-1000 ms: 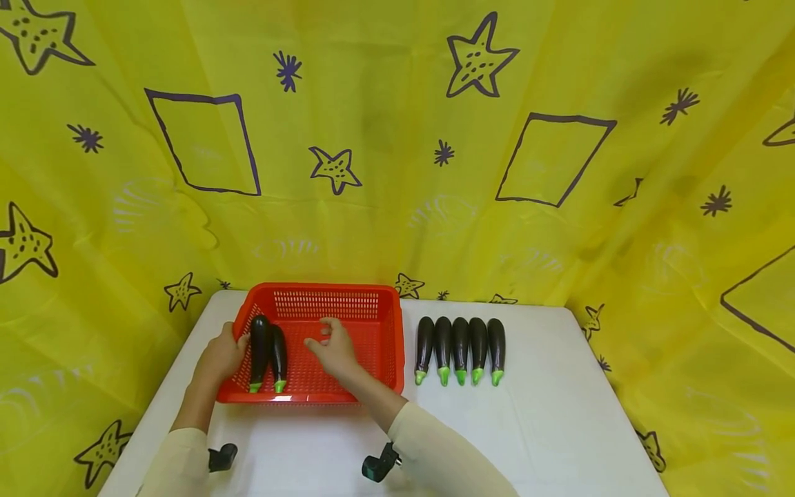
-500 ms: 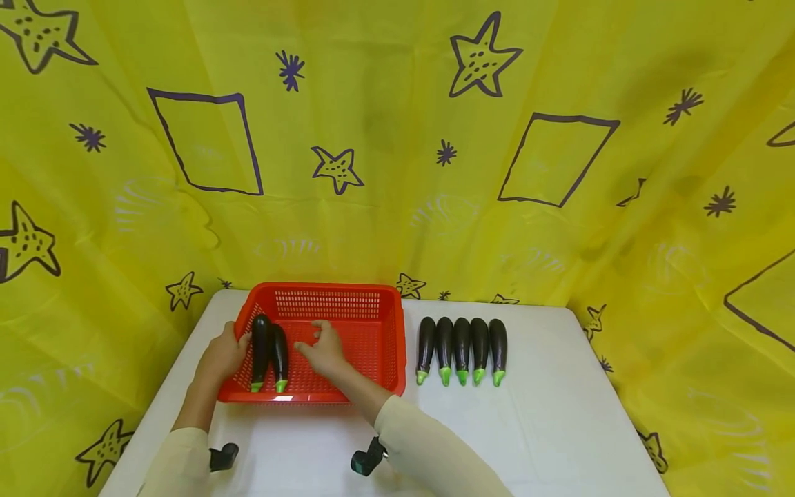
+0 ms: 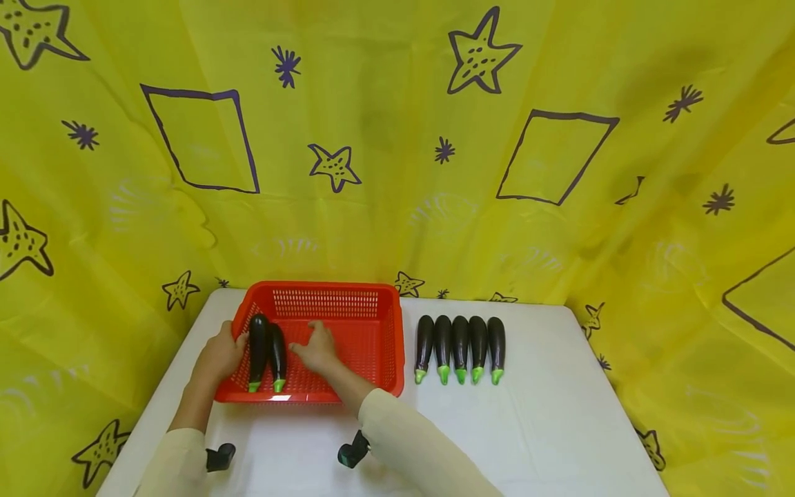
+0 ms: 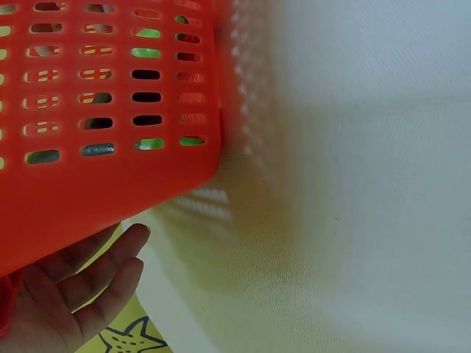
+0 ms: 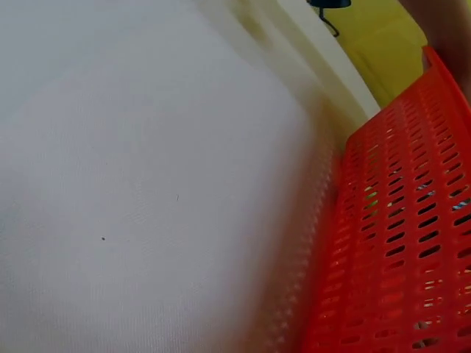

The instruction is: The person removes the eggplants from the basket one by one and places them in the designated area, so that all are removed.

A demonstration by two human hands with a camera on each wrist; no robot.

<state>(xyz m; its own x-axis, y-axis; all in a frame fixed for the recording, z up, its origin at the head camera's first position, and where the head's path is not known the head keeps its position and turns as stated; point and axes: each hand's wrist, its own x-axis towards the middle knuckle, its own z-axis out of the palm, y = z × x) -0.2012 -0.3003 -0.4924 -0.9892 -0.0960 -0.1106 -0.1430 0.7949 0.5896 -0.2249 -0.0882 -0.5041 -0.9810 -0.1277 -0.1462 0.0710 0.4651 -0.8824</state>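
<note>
A red plastic basket (image 3: 348, 398) with slotted walls stands on the left half of the table. Two dark eggplants lie along its left side: a larger one (image 3: 257, 348) by the wall and a slimmer one (image 3: 278, 355) beside it, green stem ends toward the person. My left hand (image 3: 222, 353) holds the basket's left rim, the thumb inside; its fingers (image 4: 110, 287) show under the wall in the left wrist view. Over the basket floor, right of the slimmer eggplant, my right hand (image 3: 318, 351) is held with thumb and fingers apart and nothing between them.
Several more eggplants (image 3: 460, 345) lie in a neat row on the white table (image 3: 559, 428), right of the basket. A yellow curtain (image 3: 385, 228) with drawn stars hangs behind and at both sides. Black camera mounts (image 3: 354, 450) stick out from the wrists.
My right hand has moved left inside the basket, closer to the slimmer eggplant. The left hand, the basket and the eggplants have stayed in place.
</note>
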